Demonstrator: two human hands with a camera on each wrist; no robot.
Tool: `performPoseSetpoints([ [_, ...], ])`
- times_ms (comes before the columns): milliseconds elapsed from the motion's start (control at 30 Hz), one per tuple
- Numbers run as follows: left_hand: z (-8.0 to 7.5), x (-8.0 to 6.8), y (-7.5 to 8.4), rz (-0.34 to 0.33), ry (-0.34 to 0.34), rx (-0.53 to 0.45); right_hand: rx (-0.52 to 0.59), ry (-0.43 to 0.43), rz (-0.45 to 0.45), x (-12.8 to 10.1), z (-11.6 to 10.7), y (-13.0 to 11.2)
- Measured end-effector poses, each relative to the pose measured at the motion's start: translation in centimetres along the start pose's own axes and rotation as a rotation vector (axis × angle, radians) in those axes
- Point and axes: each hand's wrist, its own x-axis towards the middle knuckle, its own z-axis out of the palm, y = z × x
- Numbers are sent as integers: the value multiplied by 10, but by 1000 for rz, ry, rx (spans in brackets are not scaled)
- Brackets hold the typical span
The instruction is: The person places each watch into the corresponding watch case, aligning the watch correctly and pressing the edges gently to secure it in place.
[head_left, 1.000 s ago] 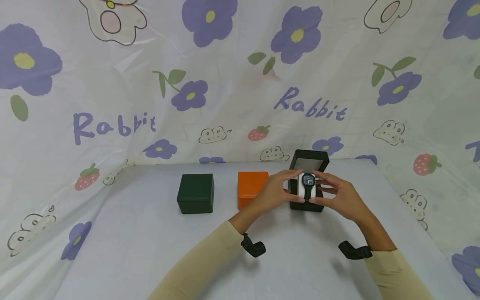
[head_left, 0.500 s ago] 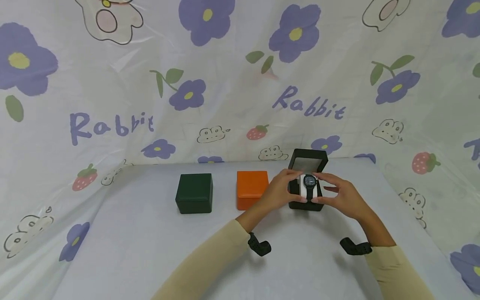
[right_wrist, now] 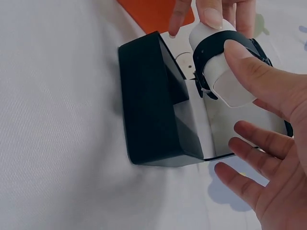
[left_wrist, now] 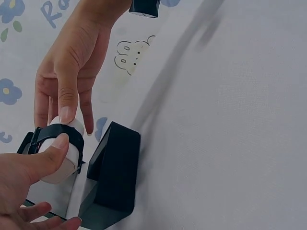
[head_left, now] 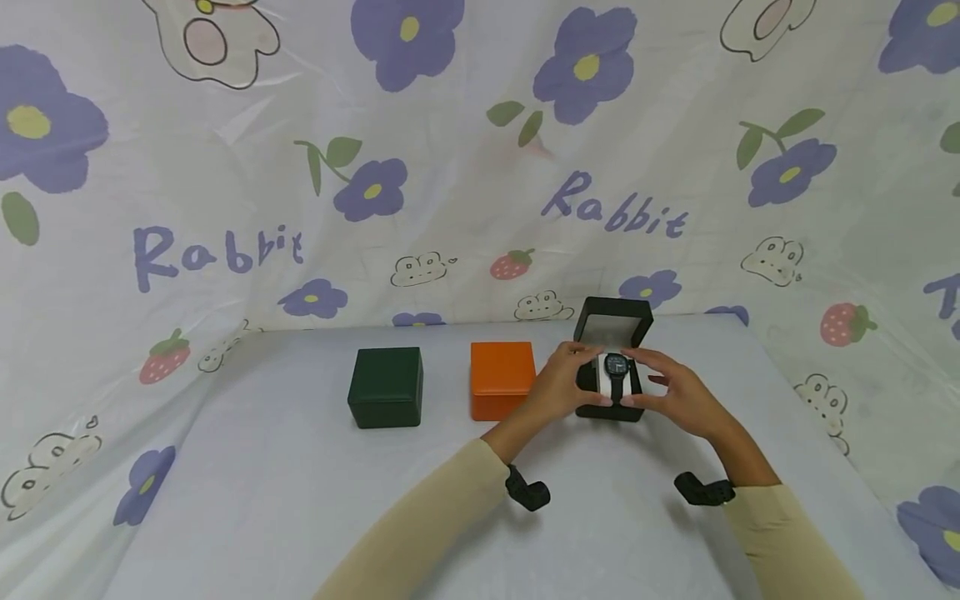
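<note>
Green box (head_left: 386, 387) and orange box (head_left: 502, 379) sit closed on the tabletop (head_left: 300, 500). Rightward, left hand (head_left: 558, 385) and right hand (head_left: 671, 393) pinch the white cushion carrying the watch (head_left: 617, 365) at the open black box (head_left: 613, 367). Seating it seemingly needs level, gentle pressure.

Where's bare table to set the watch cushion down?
Bare table lies left of the green box and in front of it, up to the sleeves. It is crowded at the open black box, where both hands hold the cushion, with the orange box close beside.
</note>
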Motion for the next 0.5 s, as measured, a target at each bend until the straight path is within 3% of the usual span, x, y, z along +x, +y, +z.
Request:
performPoseSetpoints([
  [500, 16, 12, 1, -90, 1, -36, -21, -62, 92, 6, 0, 16],
])
